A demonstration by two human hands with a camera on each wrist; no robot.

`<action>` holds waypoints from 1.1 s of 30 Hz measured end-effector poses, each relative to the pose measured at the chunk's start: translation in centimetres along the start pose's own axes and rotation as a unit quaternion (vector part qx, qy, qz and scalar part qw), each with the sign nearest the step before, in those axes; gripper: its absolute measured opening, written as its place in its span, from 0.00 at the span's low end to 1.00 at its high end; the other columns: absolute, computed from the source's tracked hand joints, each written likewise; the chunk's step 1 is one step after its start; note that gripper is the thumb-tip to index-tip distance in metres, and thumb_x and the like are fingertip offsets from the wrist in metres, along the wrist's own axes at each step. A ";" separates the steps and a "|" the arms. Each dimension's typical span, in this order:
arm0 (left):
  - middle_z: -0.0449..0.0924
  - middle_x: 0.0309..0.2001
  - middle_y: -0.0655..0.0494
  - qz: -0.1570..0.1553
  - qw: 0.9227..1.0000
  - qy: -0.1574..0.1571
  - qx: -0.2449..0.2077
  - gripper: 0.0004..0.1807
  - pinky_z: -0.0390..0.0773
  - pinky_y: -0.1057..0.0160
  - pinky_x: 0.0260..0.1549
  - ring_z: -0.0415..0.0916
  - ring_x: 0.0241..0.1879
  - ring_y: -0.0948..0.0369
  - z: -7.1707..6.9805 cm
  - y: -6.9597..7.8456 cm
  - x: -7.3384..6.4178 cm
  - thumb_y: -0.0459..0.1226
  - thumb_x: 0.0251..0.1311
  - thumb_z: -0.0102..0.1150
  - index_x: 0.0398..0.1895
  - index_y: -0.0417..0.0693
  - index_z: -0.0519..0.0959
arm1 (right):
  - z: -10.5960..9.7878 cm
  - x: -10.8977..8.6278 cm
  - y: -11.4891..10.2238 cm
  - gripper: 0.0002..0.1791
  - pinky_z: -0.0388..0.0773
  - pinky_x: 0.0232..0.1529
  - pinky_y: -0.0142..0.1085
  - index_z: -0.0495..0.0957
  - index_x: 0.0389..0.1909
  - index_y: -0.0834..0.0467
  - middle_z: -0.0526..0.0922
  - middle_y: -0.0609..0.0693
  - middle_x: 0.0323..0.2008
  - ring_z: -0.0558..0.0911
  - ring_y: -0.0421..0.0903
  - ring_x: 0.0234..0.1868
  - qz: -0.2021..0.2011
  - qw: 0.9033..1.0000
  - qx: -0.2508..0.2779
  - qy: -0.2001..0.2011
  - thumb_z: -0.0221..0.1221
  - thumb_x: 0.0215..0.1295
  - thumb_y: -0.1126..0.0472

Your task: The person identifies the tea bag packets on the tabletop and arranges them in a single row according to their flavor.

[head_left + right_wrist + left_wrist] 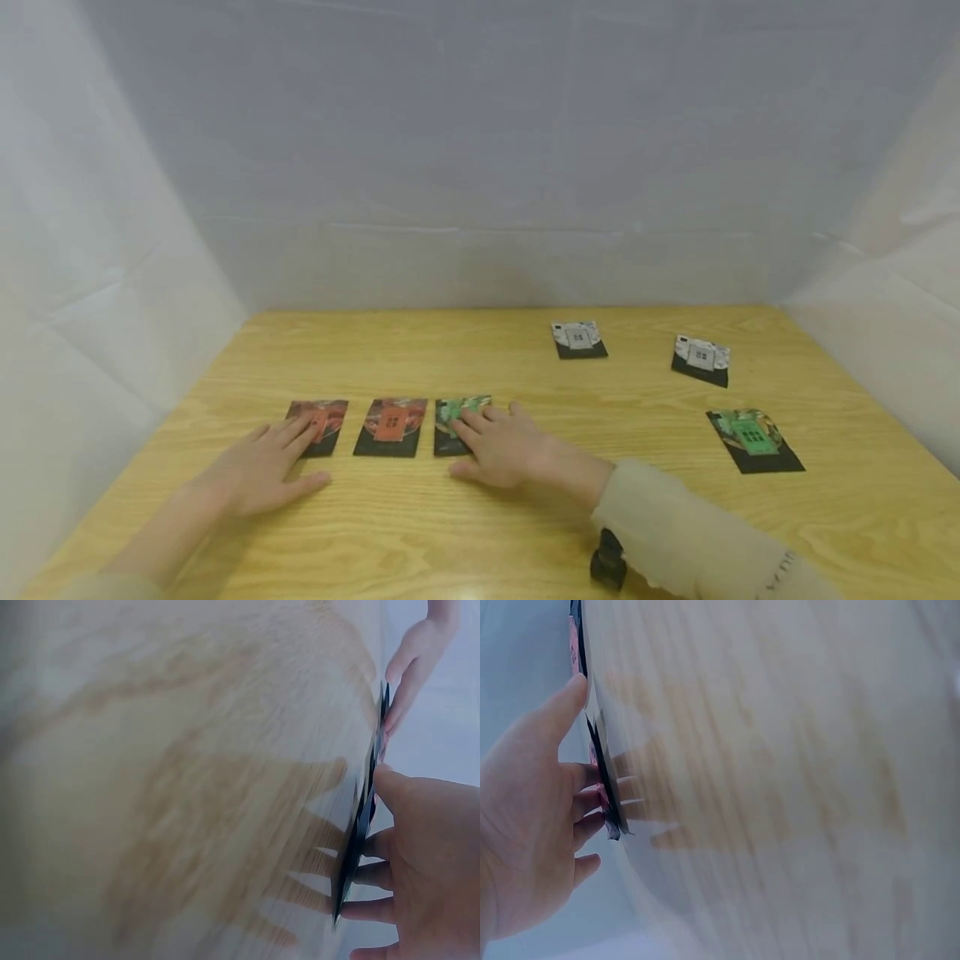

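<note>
**Left red packet and left green packet touched**

Both lie on the table, the middle red packet between. Left hand and right hand rest on them, fingers extended, gripping nothing; wrist views show those packets edge-on. Only the head view shows white packets farther back.

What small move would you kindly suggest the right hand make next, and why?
Probably the right hand should reach for the far-right green packet: it lies apart and askew, while the other green packet, partly under that hand, lies in a row with two red packets.
</note>
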State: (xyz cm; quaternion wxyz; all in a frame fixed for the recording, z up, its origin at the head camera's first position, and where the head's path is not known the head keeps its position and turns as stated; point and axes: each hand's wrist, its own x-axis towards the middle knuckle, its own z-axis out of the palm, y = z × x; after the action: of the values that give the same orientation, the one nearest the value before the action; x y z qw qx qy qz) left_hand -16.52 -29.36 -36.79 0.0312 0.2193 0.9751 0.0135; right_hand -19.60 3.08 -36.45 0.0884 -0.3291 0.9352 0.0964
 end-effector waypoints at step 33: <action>0.57 0.66 0.34 0.012 1.000 0.010 -0.001 0.45 0.53 0.37 0.60 0.56 0.64 0.39 0.2 -0.2 0.2 0.62 0.60 0.46 0.64 0.30 0.63 | 0.6 -2.6 4.8 0.39 0.47 0.65 0.59 0.52 0.72 0.54 0.53 0.53 0.71 0.52 0.55 0.70 0.017 0.994 0.073 0.077 0.37 0.68 0.35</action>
State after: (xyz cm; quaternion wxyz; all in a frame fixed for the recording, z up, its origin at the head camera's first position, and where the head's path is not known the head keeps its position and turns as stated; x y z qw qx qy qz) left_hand -16.75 -29.50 -37.05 0.0211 0.2308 0.9726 0.0167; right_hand -20.57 8.44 -35.84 0.0382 -0.3121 0.9493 0.0036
